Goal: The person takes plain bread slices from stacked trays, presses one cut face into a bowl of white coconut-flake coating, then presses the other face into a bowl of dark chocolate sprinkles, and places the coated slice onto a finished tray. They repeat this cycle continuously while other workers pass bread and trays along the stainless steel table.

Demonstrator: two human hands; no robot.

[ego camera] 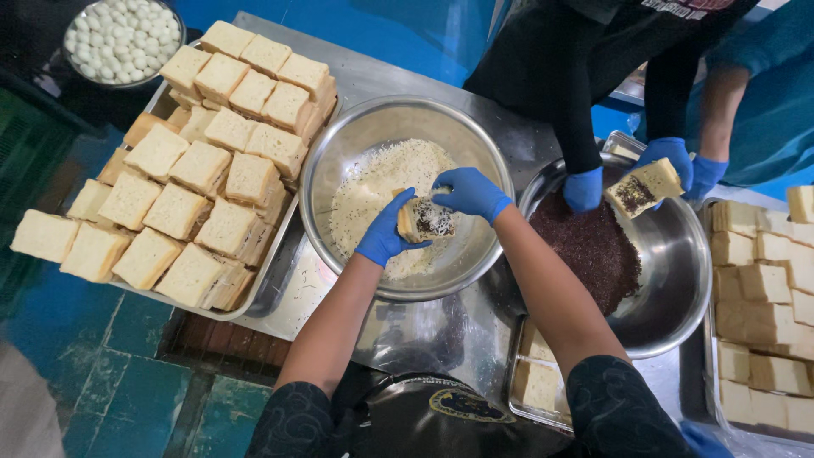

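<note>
Left hand (383, 233) cupped under filled bread slice (424, 220), fingers curled around its edge; right hand (469, 192) pinching its top, fingers pressed together; slice held over steel bowl (339, 161) of grated white shreds on worktop (407, 80); tray (275, 284) of stacked bread just left; co-worker's gloved hands (670, 157) over darker bowl (678, 288).

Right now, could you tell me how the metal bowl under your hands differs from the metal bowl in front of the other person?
The near bowl holds pale, whitish shreds; the far bowl holds dark brown sprinkles. Over the near bowl, the left hand and right hand hold a bread piece coated with white shreds; over the far bowl, the co-worker's gloved hands hold a slice with a dark patch. Both bowls are round, shiny steel.
</note>
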